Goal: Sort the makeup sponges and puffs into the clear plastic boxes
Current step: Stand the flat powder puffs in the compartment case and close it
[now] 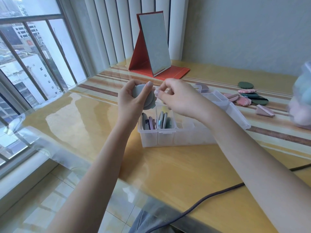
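My left hand grips a small stack of grey-green round puffs above the clear plastic box. My right hand hovers beside it with fingers curled, fingertips pinched close to the stack's edge; what they hold is blurred. The box's left compartments hold several puffs standing on edge. Loose green, pink and mauve puffs lie on the table to the right, with a triangular mauve puff nearer.
A red folding mirror stands at the back. The box's open lid lies to its right. A blurred bag of pastel sponges sits at the right edge. A dark cable crosses the table's front; window railing at left.
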Available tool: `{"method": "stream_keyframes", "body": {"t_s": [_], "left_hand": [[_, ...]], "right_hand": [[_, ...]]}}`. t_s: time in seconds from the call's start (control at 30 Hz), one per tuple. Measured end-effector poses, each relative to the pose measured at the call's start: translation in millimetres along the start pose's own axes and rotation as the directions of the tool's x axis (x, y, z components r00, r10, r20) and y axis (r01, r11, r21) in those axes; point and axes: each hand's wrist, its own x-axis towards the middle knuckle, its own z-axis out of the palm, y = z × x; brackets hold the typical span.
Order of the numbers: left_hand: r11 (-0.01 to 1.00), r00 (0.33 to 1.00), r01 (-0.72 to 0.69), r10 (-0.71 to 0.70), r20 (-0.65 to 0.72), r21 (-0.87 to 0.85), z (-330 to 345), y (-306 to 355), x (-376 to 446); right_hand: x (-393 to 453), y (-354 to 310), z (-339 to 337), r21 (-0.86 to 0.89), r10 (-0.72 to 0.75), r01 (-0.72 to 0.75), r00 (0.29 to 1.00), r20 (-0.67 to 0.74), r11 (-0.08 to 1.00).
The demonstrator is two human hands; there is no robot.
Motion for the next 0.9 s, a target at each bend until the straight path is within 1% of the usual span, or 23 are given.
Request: {"method": "stream_keyframes", "body": {"t_s": [0.03,0.1,0.2,0.27,0.33,0.43,0.53,0.6,0.67,0.73,0.77,0.8,0.83,0.9], "left_hand": [[1.000,1.000,-0.015,0.015,0.009,0.009,1,2,0],[0.998,0.997,-0.043,0.041,0.062,0.035,3,4,-1],[0.993,0.986,-0.075,0.060,0.154,0.096,4,9,-3],[0.991,0.979,-0.071,0.047,0.196,0.116,5,14,-4],[0.988,0.975,-0.072,0.041,0.219,0.138,5,17,-5],[0.970,0.976,-0.131,0.090,0.199,0.206,3,21,-8],[0.964,0.980,-0.134,0.094,0.175,0.229,3,25,-11],[0.967,0.986,-0.110,0.077,0.147,0.228,3,30,-12],[0.988,0.998,-0.045,0.036,0.061,0.150,3,35,-9],[0.999,0.999,0.042,-0.042,-0.004,0.015,1,41,-7],[0.998,0.998,0.061,-0.061,0.014,-0.009,-1,45,-7],[0.998,0.997,0.054,-0.055,0.048,0.021,-2,47,-8],[0.996,0.994,0.027,-0.035,0.100,0.080,-2,49,-10],[0.976,0.967,-0.064,0.009,0.256,0.210,-3,50,-14]], "right_hand": [[1,0,2,0.069,-0.003,0.004,1.000,-0.013,0.998],[1,2,5,0.186,-0.011,0.010,1.000,0.007,0.982],[2,7,5,0.299,-0.021,0.014,1.000,0.020,0.954],[2,9,1,0.377,-0.012,0.000,0.999,0.031,0.926],[2,10,-4,0.384,0.012,-0.015,1.000,0.012,0.923],[1,8,-12,0.367,0.016,0.006,0.998,-0.058,0.930],[-3,6,-15,0.383,-0.028,0.032,0.999,-0.017,0.923],[-3,7,-18,0.424,-0.026,0.016,1.000,0.017,0.906],[-3,10,-25,0.484,-0.012,-0.006,0.999,0.034,0.875],[-3,14,-33,0.489,0.018,-0.031,0.999,0.031,0.872],[-3,16,-36,0.467,0.042,-0.047,0.999,0.022,0.883],[-4,17,-39,0.437,0.065,-0.062,0.998,0.007,0.897],[-3,18,-42,0.405,0.087,-0.074,0.996,-0.013,0.911],[-3,20,-45,0.350,0.119,-0.092,0.991,-0.058,0.932]]}}
